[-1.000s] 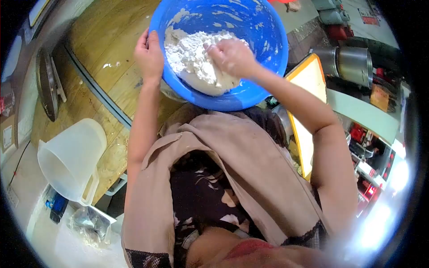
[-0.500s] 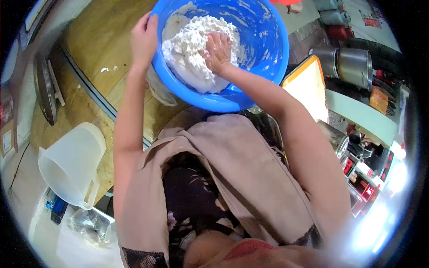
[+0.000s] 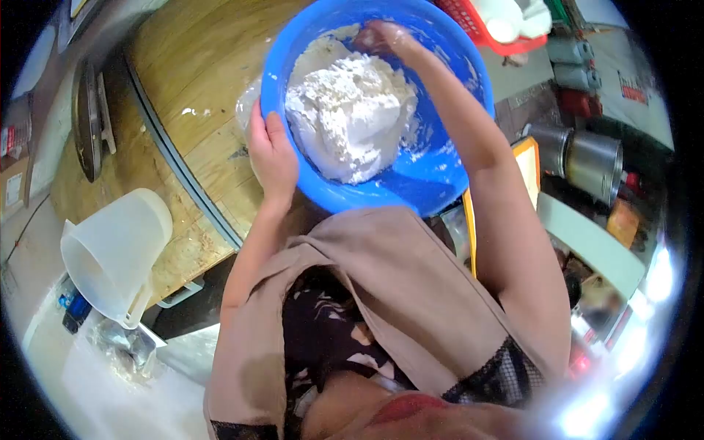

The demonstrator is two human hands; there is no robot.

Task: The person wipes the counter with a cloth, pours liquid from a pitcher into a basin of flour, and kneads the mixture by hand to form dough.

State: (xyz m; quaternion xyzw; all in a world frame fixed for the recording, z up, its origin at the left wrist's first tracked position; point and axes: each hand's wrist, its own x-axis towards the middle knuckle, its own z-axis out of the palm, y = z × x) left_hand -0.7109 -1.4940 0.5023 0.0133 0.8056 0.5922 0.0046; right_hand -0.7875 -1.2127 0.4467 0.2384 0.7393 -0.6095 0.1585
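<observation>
Held the left side of the blue basin (image 3: 433, 187) in the left hand (image 3: 273, 161), with the grip closed on the rim. Reached with the right hand (image 3: 383, 38) inside the same basin, beyond the white dough (image 3: 352, 117) and close to the far inner wall. Could not tell the right grip as open or closed, because of blur. Found the dough in the basin, heaped toward the left and middle, crumbly on top and smoother lower down. Saw white smears (image 3: 418, 155) on the bare blue wall to the right. Noticed the near rim close against the tan apron (image 3: 411, 264), and a clear plastic bag (image 3: 248, 103) just beside the left hand, above the wooden bench (image 3: 198, 66). Saw a translucent pitcher (image 3: 110, 249) at the bench's near edge, well apart from the basin, and a red basket (image 3: 478, 35) of white things (image 3: 502, 29) past the far right rim.
</observation>
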